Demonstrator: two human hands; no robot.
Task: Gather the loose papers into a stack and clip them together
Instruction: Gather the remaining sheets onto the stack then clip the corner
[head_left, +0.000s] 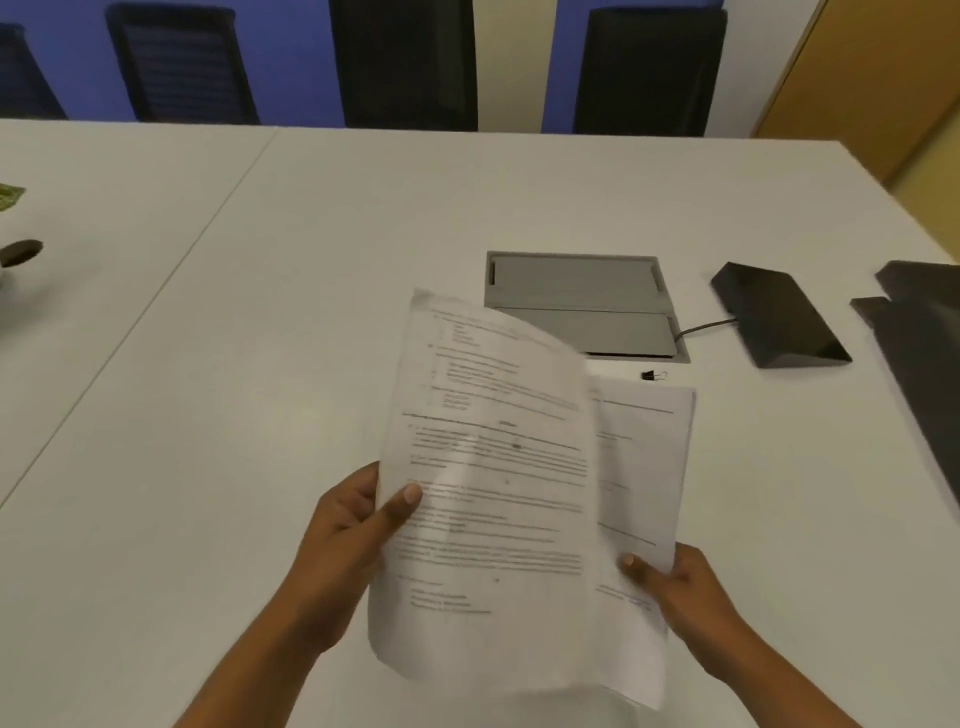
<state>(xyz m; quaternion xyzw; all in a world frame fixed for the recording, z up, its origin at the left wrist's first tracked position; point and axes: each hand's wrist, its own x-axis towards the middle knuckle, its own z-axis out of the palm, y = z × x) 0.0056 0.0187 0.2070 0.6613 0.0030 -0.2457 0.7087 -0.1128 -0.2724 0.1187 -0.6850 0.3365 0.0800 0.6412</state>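
Printed white papers are lifted above the white table (260, 312). My left hand (353, 525) grips the front sheet (488, 493) at its left edge, thumb on top; this sheet curls and overlaps another. My right hand (675, 577) pinches the back sheet (644, 467) at its lower right edge. A small black binder clip (652, 375) lies on the table just beyond the papers, untouched by either hand.
A grey cable hatch (582, 306) is set into the table behind the papers. A black wedge-shaped device (779, 317) with a cable lies to its right, and a dark flat object (919, 353) lies at the right edge. Black chairs (405, 62) line the far side.
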